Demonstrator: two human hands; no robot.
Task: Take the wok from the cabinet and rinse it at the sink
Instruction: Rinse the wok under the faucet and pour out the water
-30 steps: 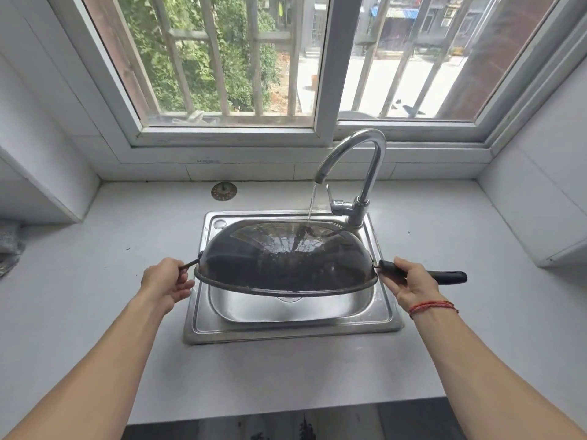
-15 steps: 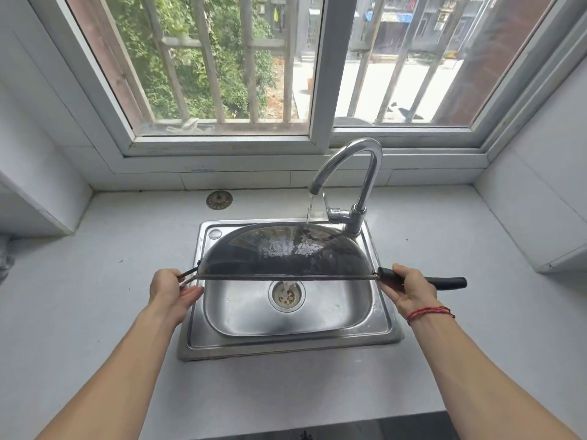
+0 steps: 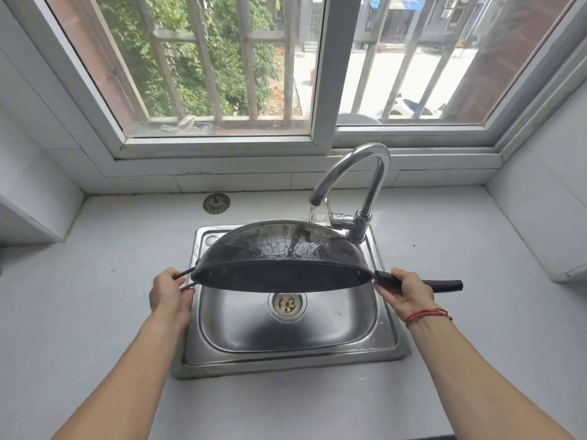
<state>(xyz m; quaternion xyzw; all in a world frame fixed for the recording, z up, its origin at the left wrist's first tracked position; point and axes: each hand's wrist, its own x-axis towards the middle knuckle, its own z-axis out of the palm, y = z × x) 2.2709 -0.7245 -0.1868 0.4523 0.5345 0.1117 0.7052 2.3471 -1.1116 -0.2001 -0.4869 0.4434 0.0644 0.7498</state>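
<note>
- So, wok (image 3: 279,249) is out, tilted over sink (image 3: 286,363), tap (image 3: 378,160) running on it: rinse looks underway.
- Both closed: left hand (image 3: 170,296) grips wire loop (image 3: 185,278), right hand (image 3: 406,292) curls round long handle (image 3: 444,284).

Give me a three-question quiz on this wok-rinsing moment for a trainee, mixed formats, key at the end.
1. True or false: the faucet is turned off.
2. The right hand holds the wok by: A) its long black grip; B) its rim; C) a cloth.
3. Fill in: the wok is held above the ___.
Key: 1 false, water runs from it onto the wok; 2 A; 3 sink.
</note>
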